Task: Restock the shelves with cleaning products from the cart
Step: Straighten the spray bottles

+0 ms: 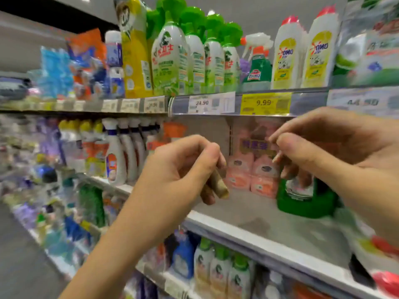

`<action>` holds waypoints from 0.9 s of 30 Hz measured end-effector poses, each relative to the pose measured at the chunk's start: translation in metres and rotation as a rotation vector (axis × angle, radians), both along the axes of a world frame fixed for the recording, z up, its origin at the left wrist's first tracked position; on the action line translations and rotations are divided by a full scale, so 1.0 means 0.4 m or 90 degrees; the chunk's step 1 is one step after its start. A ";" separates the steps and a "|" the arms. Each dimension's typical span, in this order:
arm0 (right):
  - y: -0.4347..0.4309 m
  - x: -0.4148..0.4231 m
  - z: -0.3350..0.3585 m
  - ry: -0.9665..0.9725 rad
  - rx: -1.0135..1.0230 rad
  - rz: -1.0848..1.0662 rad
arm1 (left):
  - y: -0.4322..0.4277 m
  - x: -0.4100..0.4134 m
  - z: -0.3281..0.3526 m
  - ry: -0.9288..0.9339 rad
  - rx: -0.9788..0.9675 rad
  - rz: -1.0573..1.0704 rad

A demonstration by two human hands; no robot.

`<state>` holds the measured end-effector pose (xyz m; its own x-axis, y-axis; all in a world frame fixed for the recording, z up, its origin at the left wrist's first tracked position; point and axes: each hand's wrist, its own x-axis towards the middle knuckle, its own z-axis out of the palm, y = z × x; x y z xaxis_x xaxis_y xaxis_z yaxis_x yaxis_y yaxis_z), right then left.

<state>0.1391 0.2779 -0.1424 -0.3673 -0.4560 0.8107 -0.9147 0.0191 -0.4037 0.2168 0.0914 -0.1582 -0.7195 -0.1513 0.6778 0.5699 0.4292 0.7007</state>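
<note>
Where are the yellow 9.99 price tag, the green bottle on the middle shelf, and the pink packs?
yellow 9.99 price tag (265, 103): head view, on the printed price.
green bottle (302, 207): head view, on its lower green body.
pink packs (239, 175): head view, on the left pack's front.

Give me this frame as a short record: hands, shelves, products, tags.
view: head camera, shop aisle, motion blur
left hand: fingers curled, nothing visible in it
right hand: fingers curled, in front of dark green plastic bottle; contact unclear
middle grey shelf: green bottle, pink refill packs to its left
top shelf: white spray bottles with green caps, white bottles with red caps
price tags: yellow tag 9.99, white tag 24.90
cart: not in view
</note>
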 end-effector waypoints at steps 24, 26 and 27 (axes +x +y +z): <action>-0.547 0.786 -0.404 -0.527 0.254 0.651 | -0.138 1.057 -0.390 -0.103 0.444 0.614; -0.606 0.883 -0.426 -0.545 0.296 0.675 | -0.170 1.166 -0.420 -0.088 0.467 0.662; -0.635 0.930 -0.437 -0.554 0.315 0.684 | -0.186 1.218 -0.434 -0.084 0.482 0.684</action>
